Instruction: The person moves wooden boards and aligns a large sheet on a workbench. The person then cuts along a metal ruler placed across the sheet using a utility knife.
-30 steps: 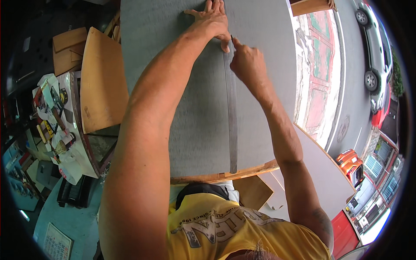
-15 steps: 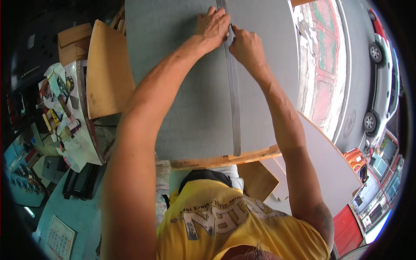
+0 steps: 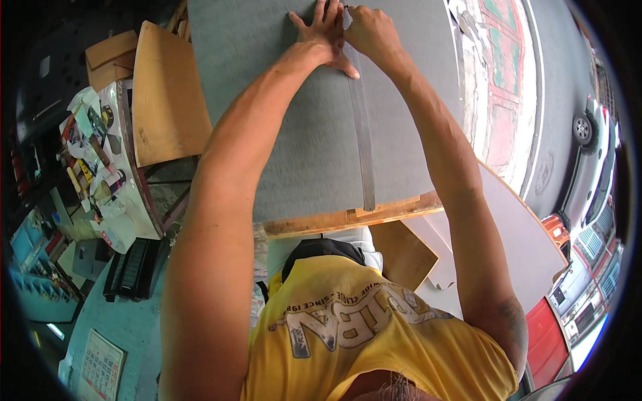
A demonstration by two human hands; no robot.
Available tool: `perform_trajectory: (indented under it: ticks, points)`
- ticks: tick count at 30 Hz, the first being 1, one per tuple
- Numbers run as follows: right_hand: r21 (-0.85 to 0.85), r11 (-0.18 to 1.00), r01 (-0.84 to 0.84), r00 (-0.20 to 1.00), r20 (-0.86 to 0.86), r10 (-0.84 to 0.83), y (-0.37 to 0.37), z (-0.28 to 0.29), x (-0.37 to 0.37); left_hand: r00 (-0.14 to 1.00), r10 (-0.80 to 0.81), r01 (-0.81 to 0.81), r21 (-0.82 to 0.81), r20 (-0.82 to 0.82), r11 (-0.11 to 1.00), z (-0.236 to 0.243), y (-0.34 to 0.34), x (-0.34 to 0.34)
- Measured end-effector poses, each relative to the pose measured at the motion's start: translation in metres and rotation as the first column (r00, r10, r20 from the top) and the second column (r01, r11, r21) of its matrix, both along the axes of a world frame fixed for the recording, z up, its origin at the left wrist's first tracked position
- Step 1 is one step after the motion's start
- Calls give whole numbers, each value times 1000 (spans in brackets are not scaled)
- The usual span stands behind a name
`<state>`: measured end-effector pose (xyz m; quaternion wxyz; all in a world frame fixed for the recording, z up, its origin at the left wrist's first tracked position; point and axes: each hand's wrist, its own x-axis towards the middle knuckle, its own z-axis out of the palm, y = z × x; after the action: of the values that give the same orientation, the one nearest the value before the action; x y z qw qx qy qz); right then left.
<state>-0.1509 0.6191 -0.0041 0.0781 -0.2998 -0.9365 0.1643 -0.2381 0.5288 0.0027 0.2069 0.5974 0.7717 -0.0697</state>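
A long metal straightedge [image 3: 366, 154] lies along a large grey sheet [image 3: 294, 160], running away from me. My left hand [image 3: 326, 37] is spread flat over its far part, thumb resting on the strip and fingers reaching to the top edge of the view. Right beside it, my right hand [image 3: 374, 30] is closed in a fist-like grip at the straightedge. A small dark tip pokes out by its forefinger; the rest of what it holds is hidden in the fingers.
A wooden edge [image 3: 401, 206] shows under the sheet's near side. Curved brown panels [image 3: 167, 100] stand at left, beside a cluttered bench [image 3: 137, 200]. A pale board [image 3: 515, 234] lies at right. Beyond it are a road and a silver car [image 3: 585, 167].
Both hands have moved farther away along the straightedge. My left hand has spread its fingers and thumb wider. The view has shifted slightly.
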Motion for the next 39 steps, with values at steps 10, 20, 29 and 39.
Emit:
perform_trajectory:
  ticks: [10, 20, 29, 39]
  points:
    - [-79, 995, 56, 989, 137, -45, -10, -1, 20, 986, 50, -20, -181, 161, 983, 51, 12, 5]
    - [-117, 989, 90, 985, 155, -71, -65, 13, 71, 977, 155, -166, 62, 146, 984, 5, 8, 1]
    - [-139, 982, 130, 968, 231, -95, -112, 29, 106, 977, 137, -132, -39, 166, 990, 43, -6, 4]
    - [-113, 989, 96, 992, 95, -85, -102, 15, 103, 987, -1, -55, 341, 161, 938, -27, -63, 47]
